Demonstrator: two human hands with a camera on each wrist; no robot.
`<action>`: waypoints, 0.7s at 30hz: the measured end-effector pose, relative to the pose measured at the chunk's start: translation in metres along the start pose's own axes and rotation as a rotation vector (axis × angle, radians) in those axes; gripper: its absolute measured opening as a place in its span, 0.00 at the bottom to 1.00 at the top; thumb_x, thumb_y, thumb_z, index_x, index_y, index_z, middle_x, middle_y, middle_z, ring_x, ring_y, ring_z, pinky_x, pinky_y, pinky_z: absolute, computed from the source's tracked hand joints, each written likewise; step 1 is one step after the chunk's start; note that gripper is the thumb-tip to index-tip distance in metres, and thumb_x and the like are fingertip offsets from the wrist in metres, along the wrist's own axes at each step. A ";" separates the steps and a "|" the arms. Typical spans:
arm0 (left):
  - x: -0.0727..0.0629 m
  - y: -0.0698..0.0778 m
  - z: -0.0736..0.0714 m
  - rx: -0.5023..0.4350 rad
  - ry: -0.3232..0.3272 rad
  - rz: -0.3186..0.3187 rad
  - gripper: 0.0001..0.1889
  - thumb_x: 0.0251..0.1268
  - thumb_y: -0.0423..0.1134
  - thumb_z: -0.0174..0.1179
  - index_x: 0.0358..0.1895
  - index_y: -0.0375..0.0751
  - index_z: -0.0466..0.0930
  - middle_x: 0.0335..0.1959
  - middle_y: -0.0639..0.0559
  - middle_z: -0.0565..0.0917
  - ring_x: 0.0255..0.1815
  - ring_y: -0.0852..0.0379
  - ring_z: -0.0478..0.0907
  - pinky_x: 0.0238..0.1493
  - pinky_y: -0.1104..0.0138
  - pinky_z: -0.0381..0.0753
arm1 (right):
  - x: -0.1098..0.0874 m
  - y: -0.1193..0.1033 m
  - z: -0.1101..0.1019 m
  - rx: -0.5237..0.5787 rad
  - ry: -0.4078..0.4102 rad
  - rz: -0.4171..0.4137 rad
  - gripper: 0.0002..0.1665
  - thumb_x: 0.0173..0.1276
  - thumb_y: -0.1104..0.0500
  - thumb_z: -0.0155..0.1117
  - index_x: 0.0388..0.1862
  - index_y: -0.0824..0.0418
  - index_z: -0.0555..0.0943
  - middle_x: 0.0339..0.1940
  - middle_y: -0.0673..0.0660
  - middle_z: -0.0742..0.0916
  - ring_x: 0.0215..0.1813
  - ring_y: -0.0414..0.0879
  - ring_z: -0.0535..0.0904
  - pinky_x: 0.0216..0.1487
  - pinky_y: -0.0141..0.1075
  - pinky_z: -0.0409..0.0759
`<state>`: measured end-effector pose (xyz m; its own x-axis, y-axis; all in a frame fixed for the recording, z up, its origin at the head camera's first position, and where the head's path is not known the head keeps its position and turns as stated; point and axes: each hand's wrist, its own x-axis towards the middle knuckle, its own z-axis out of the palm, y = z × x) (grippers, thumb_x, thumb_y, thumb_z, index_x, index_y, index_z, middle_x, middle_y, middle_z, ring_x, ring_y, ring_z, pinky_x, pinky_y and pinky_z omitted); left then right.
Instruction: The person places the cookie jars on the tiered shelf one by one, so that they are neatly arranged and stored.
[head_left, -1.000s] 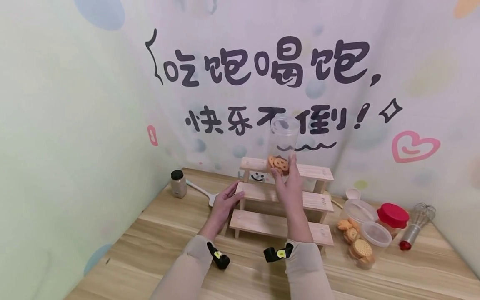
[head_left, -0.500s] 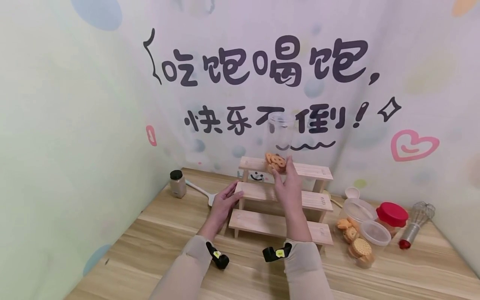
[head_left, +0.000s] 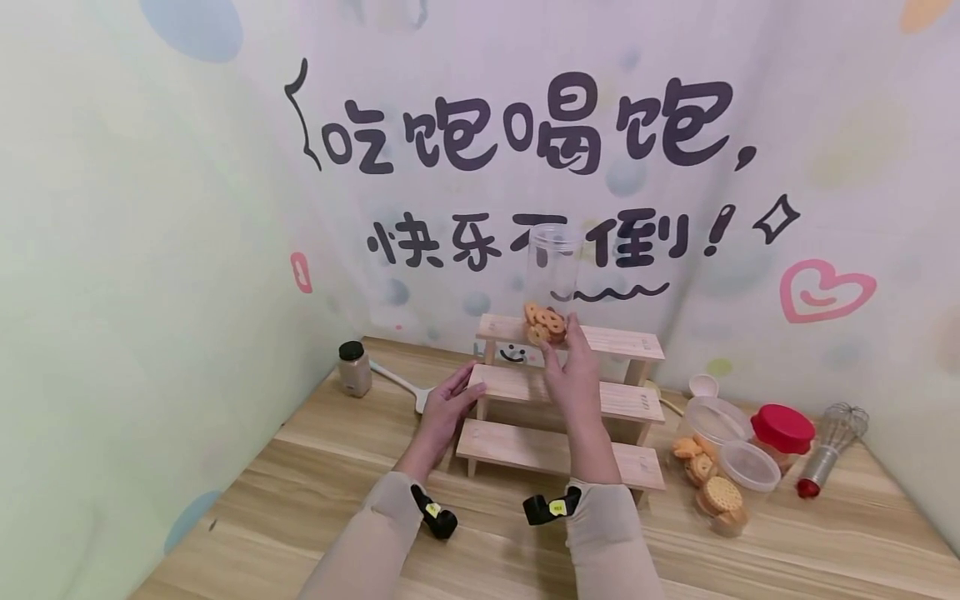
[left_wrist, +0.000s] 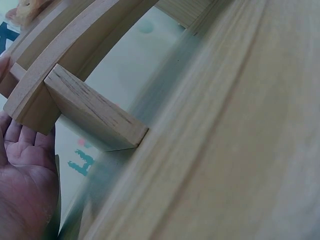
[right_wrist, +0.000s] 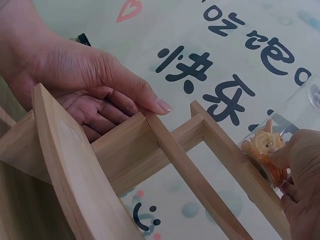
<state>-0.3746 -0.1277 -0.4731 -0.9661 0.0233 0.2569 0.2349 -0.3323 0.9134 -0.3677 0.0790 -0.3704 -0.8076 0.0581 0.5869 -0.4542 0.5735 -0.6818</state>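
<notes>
My right hand (head_left: 574, 373) clamps the clear jar (head_left: 553, 279) low and upright at 12 o'clock of the wooden rack (head_left: 521, 382), while my left hand (head_left: 447, 403) grips the rack's 9 o'clock end, presumably for steadiness.

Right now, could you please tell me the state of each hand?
Left hand: holding the wooden stand by one end.
Right hand: holding the clear jar with cookies inside.

the right hand (head_left: 573, 375) is hiding part of the middle shelf (head_left: 513, 383) and is getting cut off in its wrist view.
</notes>
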 end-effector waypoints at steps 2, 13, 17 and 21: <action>0.000 0.000 0.000 0.003 0.005 -0.005 0.38 0.62 0.40 0.71 0.74 0.35 0.67 0.73 0.46 0.70 0.71 0.51 0.69 0.60 0.68 0.75 | 0.000 0.000 0.000 -0.006 -0.003 -0.003 0.39 0.76 0.59 0.61 0.79 0.68 0.57 0.78 0.63 0.67 0.78 0.55 0.60 0.76 0.46 0.58; 0.000 0.000 -0.001 0.000 0.012 -0.020 0.36 0.63 0.39 0.70 0.74 0.37 0.67 0.73 0.45 0.70 0.71 0.51 0.68 0.60 0.68 0.75 | -0.001 0.000 0.003 -0.001 -0.001 -0.058 0.40 0.73 0.59 0.63 0.77 0.71 0.60 0.76 0.66 0.69 0.76 0.59 0.63 0.75 0.49 0.59; -0.001 0.001 0.000 0.004 0.013 -0.021 0.35 0.64 0.39 0.70 0.73 0.39 0.69 0.74 0.46 0.69 0.71 0.51 0.68 0.61 0.68 0.75 | -0.001 0.001 0.004 -0.008 0.009 -0.083 0.40 0.72 0.59 0.65 0.76 0.71 0.62 0.74 0.67 0.71 0.74 0.60 0.65 0.74 0.51 0.61; -0.001 0.002 0.000 0.001 0.014 -0.022 0.34 0.64 0.40 0.70 0.73 0.40 0.69 0.74 0.47 0.70 0.71 0.52 0.68 0.61 0.68 0.75 | -0.002 0.001 0.005 -0.011 0.009 -0.093 0.40 0.71 0.59 0.65 0.76 0.71 0.63 0.71 0.69 0.74 0.72 0.62 0.68 0.73 0.52 0.62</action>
<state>-0.3729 -0.1280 -0.4719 -0.9726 0.0174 0.2318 0.2132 -0.3309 0.9193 -0.3684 0.0757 -0.3740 -0.7586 0.0120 0.6514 -0.5226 0.5858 -0.6194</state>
